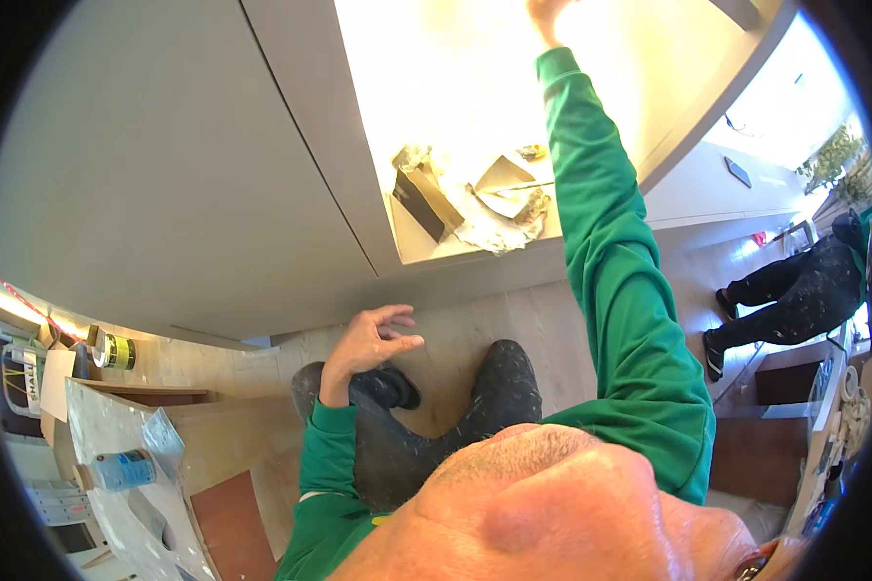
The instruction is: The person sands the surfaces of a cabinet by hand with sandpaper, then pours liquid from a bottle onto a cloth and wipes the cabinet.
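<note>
My right arm, in a green sleeve, reaches up into a brightly lit cabinet recess (397, 254). At its end my right hand (546, 14) is cut off by the upper edge and washed out by the light, so its fingers are hidden. On the recess floor below it lie crumpled wrapping material (499, 225) and a dark, angular box-like piece (426, 201). My left hand (366, 343) hangs in the air in front of the cabinet, above my knee. Its fingers are apart and nothing is in them.
Smooth grey cabinet panels (184, 155) fill the left. A tin (116, 351) and a worktable (116, 426) bearing a blue-labelled bottle (126, 471) stand at lower left. A phone (737, 172) lies on a white surface at right. Beyond it, another person (794, 295) in dark, speckled trousers bends over.
</note>
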Available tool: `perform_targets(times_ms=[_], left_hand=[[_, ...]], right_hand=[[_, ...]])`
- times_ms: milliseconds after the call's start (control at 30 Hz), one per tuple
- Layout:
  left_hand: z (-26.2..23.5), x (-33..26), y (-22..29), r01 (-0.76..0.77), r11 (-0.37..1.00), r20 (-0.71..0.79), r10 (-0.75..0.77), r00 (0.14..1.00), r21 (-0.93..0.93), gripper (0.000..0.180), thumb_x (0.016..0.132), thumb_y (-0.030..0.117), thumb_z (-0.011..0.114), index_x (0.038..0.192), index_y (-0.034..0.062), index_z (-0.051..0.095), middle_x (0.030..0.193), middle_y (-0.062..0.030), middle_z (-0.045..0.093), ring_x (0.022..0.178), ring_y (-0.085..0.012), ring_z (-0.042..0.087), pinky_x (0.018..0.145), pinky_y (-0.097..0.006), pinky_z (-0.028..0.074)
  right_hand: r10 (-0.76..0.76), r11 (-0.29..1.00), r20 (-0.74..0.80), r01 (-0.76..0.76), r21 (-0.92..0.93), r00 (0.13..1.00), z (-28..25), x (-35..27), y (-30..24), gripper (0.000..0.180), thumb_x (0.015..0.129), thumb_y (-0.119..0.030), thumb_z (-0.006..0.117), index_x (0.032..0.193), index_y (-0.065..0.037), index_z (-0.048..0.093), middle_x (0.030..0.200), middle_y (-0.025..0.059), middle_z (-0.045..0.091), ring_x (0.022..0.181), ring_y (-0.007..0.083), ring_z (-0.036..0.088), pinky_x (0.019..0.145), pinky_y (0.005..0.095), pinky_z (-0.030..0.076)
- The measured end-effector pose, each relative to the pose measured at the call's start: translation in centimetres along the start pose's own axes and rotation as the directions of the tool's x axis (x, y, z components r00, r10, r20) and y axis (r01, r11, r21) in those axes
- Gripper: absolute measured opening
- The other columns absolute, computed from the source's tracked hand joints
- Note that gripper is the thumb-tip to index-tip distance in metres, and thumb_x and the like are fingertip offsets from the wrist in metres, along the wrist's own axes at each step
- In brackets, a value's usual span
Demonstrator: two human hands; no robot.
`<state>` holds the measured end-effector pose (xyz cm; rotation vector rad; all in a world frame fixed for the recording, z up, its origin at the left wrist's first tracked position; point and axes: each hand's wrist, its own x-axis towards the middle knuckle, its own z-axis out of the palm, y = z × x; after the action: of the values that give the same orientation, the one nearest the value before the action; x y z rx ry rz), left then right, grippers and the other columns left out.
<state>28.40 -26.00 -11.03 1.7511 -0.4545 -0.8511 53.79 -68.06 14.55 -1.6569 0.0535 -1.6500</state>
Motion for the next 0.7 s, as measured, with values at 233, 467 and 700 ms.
perform_targets(times_ms=[233, 467, 700], left_hand=[[-0.5, -0.7, -0.6, 0.060, 0.980, 0.009, -0.063, 0.998, 0.188, 0.082, 0.079, 0.036, 0.090, 0.140, -0.0072, 0.056, 0.123, -0.0201, 0.070, 0.101, -0.0244, 0.073, 0.087, -0.036, 0.058], [0.3, 0.6, 0.0, 0.056, 0.957, 0.010, -0.061, 0.998, 0.286, 0.084, 0.078, 0.041, 0.089, 0.138, -0.0072, 0.057, 0.122, -0.0227, 0.070, 0.099, -0.0289, 0.074, 0.084, -0.038, 0.059], [0.1, -0.2, -1.1, 0.103, 0.932, -0.057, -0.089, 0.994, 0.347, 0.086, 0.076, 0.048, 0.087, 0.137, -0.0061, 0.059, 0.121, -0.0233, 0.071, 0.094, -0.0307, 0.075, 0.080, -0.039, 0.059]], right_hand=[[-0.226, 0.967, -0.091, 0.212, -0.139, 0.970, 6.4, -2.7, -1.9, 0.048, 0.104, -0.021, 0.057, 0.142, 0.007, 0.046, 0.145, 0.0251, 0.050, 0.132, 0.0350, 0.050, 0.108, 0.0469, 0.042], [-0.517, 0.820, 0.231, 0.554, -0.144, 0.824, 10.9, -7.8, -3.3, 0.047, 0.104, -0.021, 0.056, 0.141, 0.007, 0.046, 0.143, 0.0246, 0.051, 0.130, 0.0349, 0.050, 0.108, 0.0471, 0.043], [-0.401, 0.900, 0.232, 0.429, -0.081, 0.886, 6.1, -5.5, -0.3, 0.046, 0.105, -0.021, 0.055, 0.140, 0.007, 0.047, 0.141, 0.0240, 0.052, 0.129, 0.0348, 0.051, 0.108, 0.0472, 0.044]])
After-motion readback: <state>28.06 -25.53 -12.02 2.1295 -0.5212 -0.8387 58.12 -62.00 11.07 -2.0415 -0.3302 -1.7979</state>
